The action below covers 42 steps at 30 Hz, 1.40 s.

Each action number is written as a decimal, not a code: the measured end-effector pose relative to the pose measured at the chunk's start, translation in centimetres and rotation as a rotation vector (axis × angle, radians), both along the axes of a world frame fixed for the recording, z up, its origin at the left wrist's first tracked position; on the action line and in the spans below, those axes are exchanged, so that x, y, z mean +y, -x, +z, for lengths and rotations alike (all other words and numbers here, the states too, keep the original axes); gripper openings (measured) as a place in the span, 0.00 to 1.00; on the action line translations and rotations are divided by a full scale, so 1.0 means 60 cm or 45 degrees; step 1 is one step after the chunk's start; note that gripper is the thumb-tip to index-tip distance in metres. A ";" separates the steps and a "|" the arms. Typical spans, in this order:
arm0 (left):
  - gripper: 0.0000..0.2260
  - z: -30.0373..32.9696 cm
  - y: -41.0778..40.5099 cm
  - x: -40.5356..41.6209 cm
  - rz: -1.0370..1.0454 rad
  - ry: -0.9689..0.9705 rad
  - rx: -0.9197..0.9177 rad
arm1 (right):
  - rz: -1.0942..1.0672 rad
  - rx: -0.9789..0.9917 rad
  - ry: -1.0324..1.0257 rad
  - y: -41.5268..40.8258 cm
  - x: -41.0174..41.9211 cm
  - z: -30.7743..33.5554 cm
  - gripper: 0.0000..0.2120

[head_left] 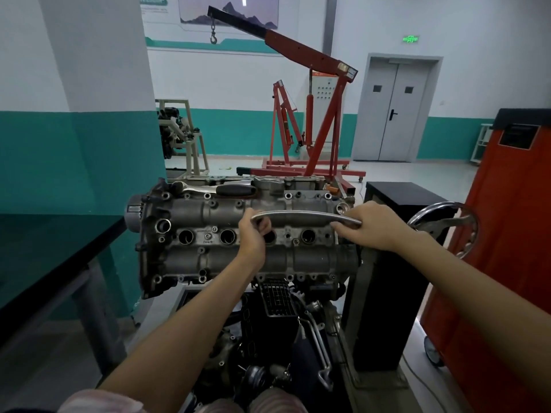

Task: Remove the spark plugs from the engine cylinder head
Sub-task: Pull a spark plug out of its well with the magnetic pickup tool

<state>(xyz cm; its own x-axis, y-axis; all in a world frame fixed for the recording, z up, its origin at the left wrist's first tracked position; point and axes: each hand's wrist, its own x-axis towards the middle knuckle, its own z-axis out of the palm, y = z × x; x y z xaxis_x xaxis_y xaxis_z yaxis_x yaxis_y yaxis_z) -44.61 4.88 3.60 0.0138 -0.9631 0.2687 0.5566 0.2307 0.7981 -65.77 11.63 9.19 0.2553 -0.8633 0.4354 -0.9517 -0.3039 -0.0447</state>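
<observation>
- steel wrench handle (304, 215) runs crosswise over the cylinder head (238, 257); right hand (378, 226) curls round its outer end, and left hand (253, 234) pinches the head end above the third plug well (269, 237).
- spark plug itself is hidden, straight below the left grip; left hand is nearer.
- casting marks too small to read.

Two bare forearms; a pale pink, faintly striped fabric sleeve (98, 402) at the bottom edge, possibly a shirt.
</observation>
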 end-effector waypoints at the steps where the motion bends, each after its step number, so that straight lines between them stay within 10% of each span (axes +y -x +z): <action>1: 0.18 -0.003 0.003 -0.004 0.017 -0.006 0.030 | 0.011 -0.007 -0.045 -0.001 0.005 0.001 0.20; 9: 0.26 -0.015 0.026 -0.004 0.113 -0.044 -0.252 | 0.390 -0.307 -0.203 -0.077 0.051 0.018 0.36; 17: 0.20 -0.019 -0.004 0.013 -0.149 0.173 -0.531 | 0.476 -0.686 -0.054 -0.104 0.054 0.023 0.29; 30: 0.07 -0.039 -0.048 -0.001 0.116 0.589 -1.250 | 0.567 -0.561 0.384 -0.123 0.064 0.009 0.23; 42: 0.09 -0.012 -0.074 0.014 0.250 0.654 -1.225 | 0.581 -0.472 0.484 -0.143 0.083 0.066 0.21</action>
<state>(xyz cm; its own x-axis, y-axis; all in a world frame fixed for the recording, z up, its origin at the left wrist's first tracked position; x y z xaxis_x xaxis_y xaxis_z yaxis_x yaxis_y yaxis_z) -40.14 5.75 2.90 -0.2749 -0.7382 0.6161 -0.3274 0.6743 0.6619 -57.18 16.61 13.15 0.3320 -0.4758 0.8145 -0.6680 -0.7282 -0.1531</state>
